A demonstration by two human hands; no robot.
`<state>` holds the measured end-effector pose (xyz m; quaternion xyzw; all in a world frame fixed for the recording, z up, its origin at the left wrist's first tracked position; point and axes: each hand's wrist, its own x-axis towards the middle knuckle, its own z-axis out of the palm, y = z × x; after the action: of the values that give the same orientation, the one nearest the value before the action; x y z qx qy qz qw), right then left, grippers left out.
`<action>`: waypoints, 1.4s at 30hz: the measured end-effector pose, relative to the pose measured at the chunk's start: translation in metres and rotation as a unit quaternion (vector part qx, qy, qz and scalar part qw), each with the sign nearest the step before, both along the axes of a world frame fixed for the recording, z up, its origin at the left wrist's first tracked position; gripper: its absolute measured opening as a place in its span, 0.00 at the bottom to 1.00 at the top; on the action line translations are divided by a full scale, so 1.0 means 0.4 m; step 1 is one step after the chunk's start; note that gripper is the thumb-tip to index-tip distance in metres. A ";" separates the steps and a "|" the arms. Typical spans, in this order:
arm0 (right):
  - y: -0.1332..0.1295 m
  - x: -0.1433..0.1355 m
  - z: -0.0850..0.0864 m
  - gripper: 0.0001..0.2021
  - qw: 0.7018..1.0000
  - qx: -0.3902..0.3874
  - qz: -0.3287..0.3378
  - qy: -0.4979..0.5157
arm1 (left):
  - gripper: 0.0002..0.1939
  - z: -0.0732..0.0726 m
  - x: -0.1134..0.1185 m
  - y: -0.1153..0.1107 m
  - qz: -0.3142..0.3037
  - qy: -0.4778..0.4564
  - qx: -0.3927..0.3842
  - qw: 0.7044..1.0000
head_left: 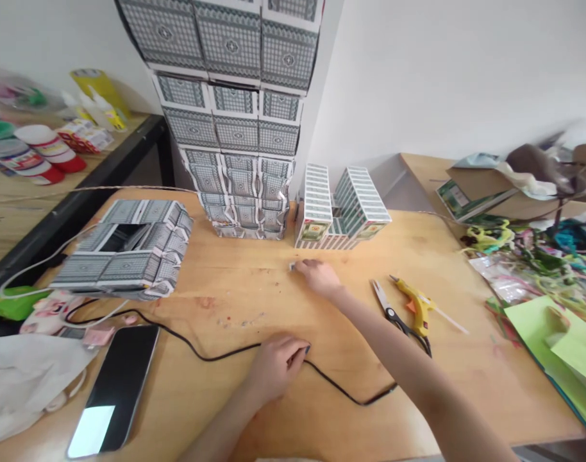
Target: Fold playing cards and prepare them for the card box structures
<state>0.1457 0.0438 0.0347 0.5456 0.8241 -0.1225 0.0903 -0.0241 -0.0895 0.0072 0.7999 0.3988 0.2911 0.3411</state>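
My left hand [279,364] rests near the table's front, its fingers closed around something small and dark at the fingertips, too small to name. The black cable [226,355] runs beside and under that hand. Farther out, my right hand [318,276] is on the wooden table [245,276], its fingertips together on a small whitish piece [292,266]. Just beyond it stands a U-shaped block of green-and-white striped boxes [317,205]. To the right of my right forearm lie open-bladed scissors [386,305] and a yellow glue gun [419,308].
A tall stack of grey patterned boxes [235,128] stands at the back. A grey box block with a hole [124,266], a phone [117,385] and white cloth [28,378] lie left. Green paper [538,327], coloured scraps and a cardboard box [495,186] occupy the right.
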 end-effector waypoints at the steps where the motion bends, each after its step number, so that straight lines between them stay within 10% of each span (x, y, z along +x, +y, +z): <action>1: -0.016 0.004 0.003 0.15 1.000 -0.012 0.021 0.007 | 0.10 0.000 0.000 0.000 0.000 -0.002 -0.001 1.000; 11: 0.070 0.002 0.001 0.20 0.996 0.031 -0.081 -0.010 | 0.10 0.000 -0.001 0.000 -0.001 0.011 0.003 1.000; 21: -0.043 0.005 0.021 0.15 0.998 -0.052 0.022 0.041 | 0.09 -0.002 -0.002 0.001 -0.010 0.009 -0.004 1.000; 28: 0.034 0.019 0.026 0.20 0.997 0.020 -0.074 -0.030 | 0.09 -0.006 -0.002 0.001 -0.006 0.003 -0.003 1.000; 42: 0.015 -0.008 0.008 0.16 0.998 0.019 -0.042 -0.046 | 0.08 -0.008 -0.003 -0.001 -0.007 0.017 -0.007 1.000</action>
<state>0.1427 0.0497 0.0379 0.5867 0.7974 -0.0851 0.1125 -0.0252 -0.0899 0.0039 0.8054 0.4009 0.2720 0.3414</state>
